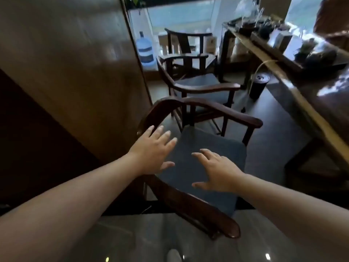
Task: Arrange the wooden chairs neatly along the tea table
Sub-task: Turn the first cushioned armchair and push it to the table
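Note:
A dark wooden armchair (pixel 222 112) with a curved back rail and a grey seat cushion stands right below me, its open front facing the tea table (pixel 294 91) on the right. My left hand (pixel 153 150) hovers open just inside the curved back rail, fingers spread. My right hand (pixel 217 171) hovers open over the grey cushion, holding nothing. A second wooden armchair (pixel 204 88) stands just beyond the first, and a third chair (pixel 188 37) sits farther back by the window.
A tall brown wooden cabinet (pixel 79 63) stands close on the left. A black cylindrical bin (pixel 258 86) sits on the floor under the table edge. Tea ware (pixel 264 25) crowds the tabletop. A water jug (pixel 144 49) stands by the window. The floor is glossy grey tile.

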